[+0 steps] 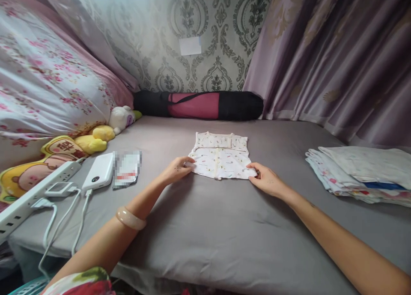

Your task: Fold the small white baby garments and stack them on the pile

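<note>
A small white baby garment [218, 157] with a fine coloured print lies on the grey bed sheet, its far part folded over toward me. My left hand [180, 168] pinches its near left corner between thumb and fingers. At the near right corner, my right hand [262, 177] grips the cloth the same way. The near edge between both hands looks slightly lifted and wavy. A pale bangle [131, 218] sits on my left forearm.
Folded cloths [362, 171] are stacked at the right. On the left lie a power strip [41, 196], a white power bank [99, 171] with cables, a blurred packet [127, 169] and plush toys [93, 139]. A black and pink long bag [194, 104] rests against the wall.
</note>
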Tool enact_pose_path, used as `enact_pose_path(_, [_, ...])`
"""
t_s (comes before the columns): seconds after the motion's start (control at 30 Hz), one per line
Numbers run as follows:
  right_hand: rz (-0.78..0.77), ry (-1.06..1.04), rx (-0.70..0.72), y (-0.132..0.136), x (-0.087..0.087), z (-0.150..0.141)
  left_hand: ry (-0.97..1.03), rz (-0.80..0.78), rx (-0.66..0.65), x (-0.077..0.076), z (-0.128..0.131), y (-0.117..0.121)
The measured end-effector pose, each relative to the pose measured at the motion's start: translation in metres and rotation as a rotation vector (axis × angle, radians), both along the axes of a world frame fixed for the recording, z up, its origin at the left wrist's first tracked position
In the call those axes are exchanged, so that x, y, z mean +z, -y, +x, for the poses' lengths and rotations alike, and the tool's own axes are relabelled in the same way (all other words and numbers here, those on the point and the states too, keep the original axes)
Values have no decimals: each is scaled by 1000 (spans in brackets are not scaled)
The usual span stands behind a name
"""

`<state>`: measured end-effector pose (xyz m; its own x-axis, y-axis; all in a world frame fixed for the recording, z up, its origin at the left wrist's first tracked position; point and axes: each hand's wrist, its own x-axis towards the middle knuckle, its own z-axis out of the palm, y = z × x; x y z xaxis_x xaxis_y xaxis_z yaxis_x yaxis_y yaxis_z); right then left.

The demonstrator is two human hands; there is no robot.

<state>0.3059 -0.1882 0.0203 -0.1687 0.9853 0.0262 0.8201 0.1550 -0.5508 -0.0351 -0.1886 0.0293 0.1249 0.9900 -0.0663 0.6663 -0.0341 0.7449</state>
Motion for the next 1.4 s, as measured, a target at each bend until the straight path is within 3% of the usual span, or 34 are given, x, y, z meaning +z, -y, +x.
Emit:
enact_pose_path(0.1, [88,40,34,-2,-4,4,-39,42,-27,-6,-6,0])
enact_pose_path(0.2, [183,89,54,-5,-5,6,-160,245,-49,-14,-10,-6])
enact_pose_path(0.27, [212,107,8,-7,-3,4,-217,355,-64,-18,-11,-12])
enact_pose_path(0.37, [252,61,-64,-13,2,1,-224,385,-20,-16,-9,-24])
enact_pose_path(0.6, [292,-267,-141,-50,3,1,81,348,137,-1,-1,-57])
enact_pose_path(0.8, [350,-366,-247,-94,-3,-9,312,427,275,-10,19,-97])
enact_pose_path(0.97, [384,-272,-320,-116,2,-26,259,476,344,-15,37,-124])
enact_pose_path(1.13, [350,-155,-341,-131,-4,-30,182,462,392,-18,44,-139])
enact_pose_path(1.4, [230,75,-395,-144,-9,-30,60,414,426,-40,43,-163])
